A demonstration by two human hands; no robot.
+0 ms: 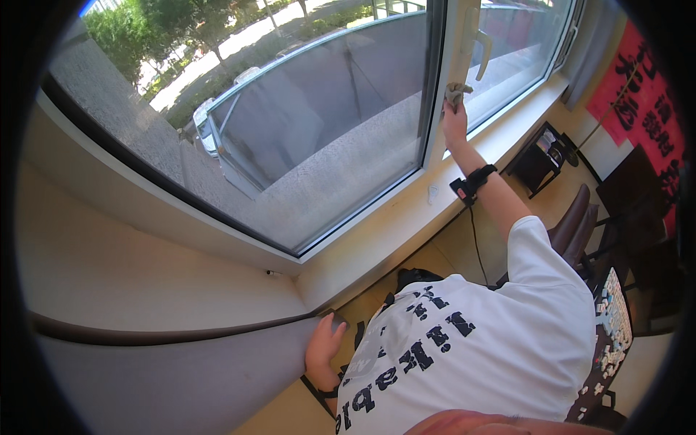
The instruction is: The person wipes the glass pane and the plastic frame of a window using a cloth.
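Observation:
My right hand (455, 117) reaches up to the white window frame (435, 138), its fingers closed on a crumpled greyish cloth (455, 93). The cloth is pressed against the upright post between the two panes, just below the window handle (483, 54). A black strap with a small device (468, 187) is on my right wrist. My left hand (325, 345) rests, fingers spread, on the end of a brown-topped grey panel (179, 375) that looks like a seat back. It holds nothing.
A large glass pane (326, 109) fills the upper left. On the pale windowsill (375, 223) lies a small whitish tag-like object (433, 194). A black side table (538, 157) and brown chair arms (576, 228) stand at right, near a dark table with many tiles (614, 321). A cable (476, 239) hangs from my wrist device.

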